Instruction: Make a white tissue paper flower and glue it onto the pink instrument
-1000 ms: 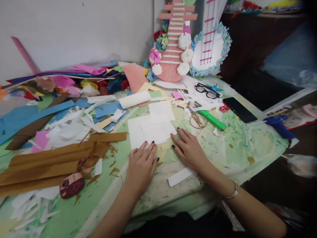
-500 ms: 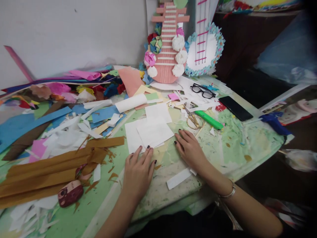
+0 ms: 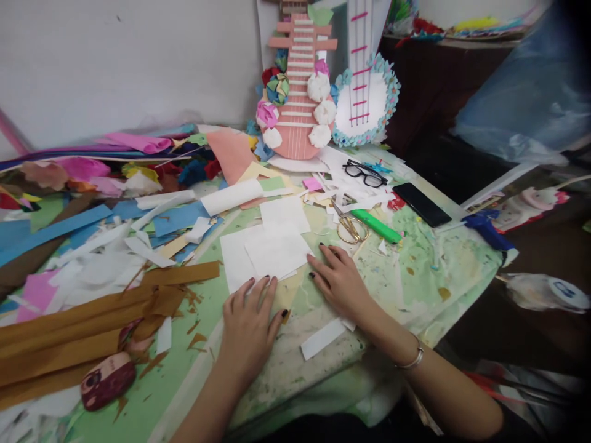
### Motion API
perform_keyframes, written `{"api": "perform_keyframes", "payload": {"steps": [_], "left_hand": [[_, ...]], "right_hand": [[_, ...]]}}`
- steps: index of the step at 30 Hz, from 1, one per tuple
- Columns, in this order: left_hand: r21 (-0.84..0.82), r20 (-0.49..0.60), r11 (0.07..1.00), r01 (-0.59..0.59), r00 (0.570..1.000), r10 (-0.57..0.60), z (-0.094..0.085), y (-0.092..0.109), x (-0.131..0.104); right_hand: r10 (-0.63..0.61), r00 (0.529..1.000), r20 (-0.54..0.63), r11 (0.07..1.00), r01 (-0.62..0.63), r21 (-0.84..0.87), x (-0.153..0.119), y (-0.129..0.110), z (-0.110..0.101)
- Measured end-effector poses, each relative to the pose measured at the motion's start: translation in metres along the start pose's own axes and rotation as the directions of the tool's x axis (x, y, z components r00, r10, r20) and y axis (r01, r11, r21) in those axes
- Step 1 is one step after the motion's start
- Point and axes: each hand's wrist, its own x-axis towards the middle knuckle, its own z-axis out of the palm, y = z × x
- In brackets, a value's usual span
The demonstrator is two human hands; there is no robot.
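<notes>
My left hand (image 3: 252, 320) lies with fingers spread at the near edge of several overlapping white paper sheets (image 3: 277, 249). To its right, my right hand (image 3: 341, 280) rests open on the green table (image 3: 388, 283), fingertips beside the sheets' right corner. Neither hand grips anything. Gold-handled scissors (image 3: 353, 231) and a bright green cutter-like tool (image 3: 376, 226) lie beyond my right hand. A white paper strip (image 3: 323, 339) sits between my forearms, partly tucked under the right wrist.
Paper scraps and brown crepe paper (image 3: 83, 326) cover the left side, with a maroon-and-pink case (image 3: 108, 380) in front. Glasses (image 3: 364, 173), a phone (image 3: 422, 204) and a blue glue gun (image 3: 488, 232) lie at the right. Two paper instruments (image 3: 302, 132) lean on the wall.
The whole view has shifted, so the table things appear further left. My left hand sits slightly lower relative to the sheets; my right hand stays almost where it was.
</notes>
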Motion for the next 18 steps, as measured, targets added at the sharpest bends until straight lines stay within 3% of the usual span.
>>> {"api": "perform_keyframes", "payload": {"steps": [12,18], "left_hand": [[0.002,-0.194,1.000,-0.003,0.981,0.003,0.000,0.000,0.005],[-0.068,-0.159,0.997,0.023,0.987,-0.034,-0.005,-0.006,0.010]], "right_hand": [[0.026,0.995,0.096,0.999,-0.028,0.023,0.006,0.006,-0.008],[-0.022,0.993,0.119,0.998,0.015,0.063,0.001,0.010,-0.005]]}}
